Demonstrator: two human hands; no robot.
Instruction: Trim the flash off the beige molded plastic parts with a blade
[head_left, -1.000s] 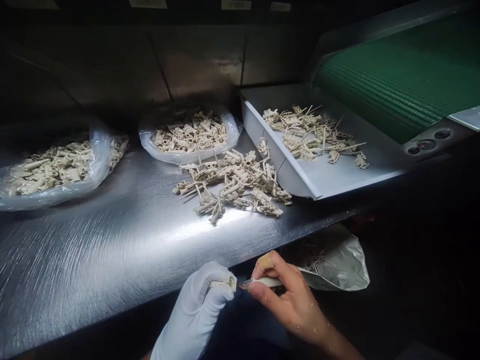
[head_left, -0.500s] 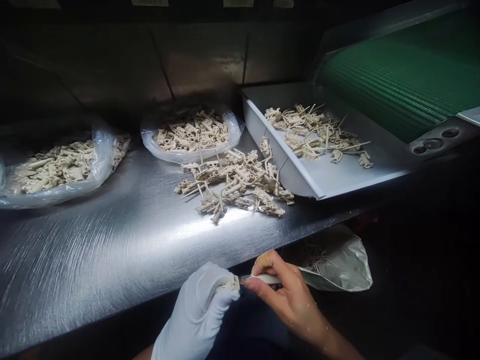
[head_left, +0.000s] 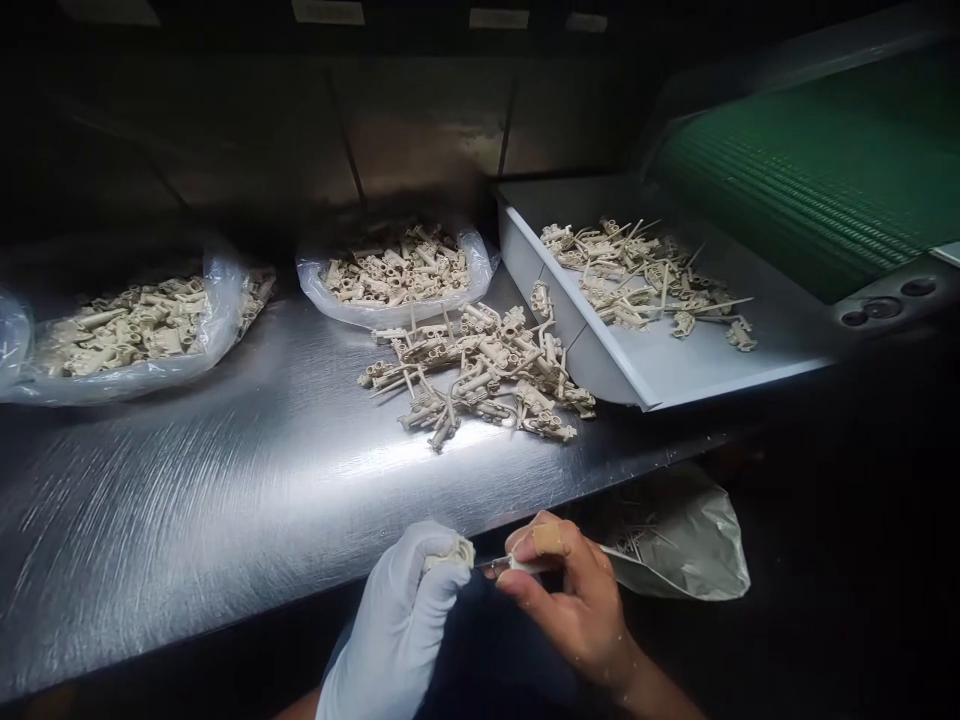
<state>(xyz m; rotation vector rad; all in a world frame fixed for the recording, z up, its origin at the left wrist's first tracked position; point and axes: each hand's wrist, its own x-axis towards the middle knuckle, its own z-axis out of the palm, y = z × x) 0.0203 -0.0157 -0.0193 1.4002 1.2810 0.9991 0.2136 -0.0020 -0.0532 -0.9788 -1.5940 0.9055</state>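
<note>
My left hand (head_left: 397, 610), in a white glove, is shut around a small beige plastic moulded part (head_left: 450, 553), and most of the part is hidden by the gloved fingers. My bare right hand (head_left: 570, 610), with a tan bandage on one finger, pinches a small white-handled knife (head_left: 521, 565). The knife's thin metal tip points left and sits at the part, touching it or very close. Both hands are just below the front edge of the steel table (head_left: 225, 480).
Loose beige moulded parts with thin spikes lie in a heap (head_left: 480, 375) on the steel. Plastic bags of parts (head_left: 394, 310) (head_left: 217, 320) stand behind it. A grey tray (head_left: 675, 370) holding more parts sits below a green conveyor belt (head_left: 810, 190). A silvery bag (head_left: 697, 550) lies at lower right.
The whole view has shifted slightly, with the table and tray sitting further right. My hands stay together at the part, and the knife tip has moved slightly left along it.
</note>
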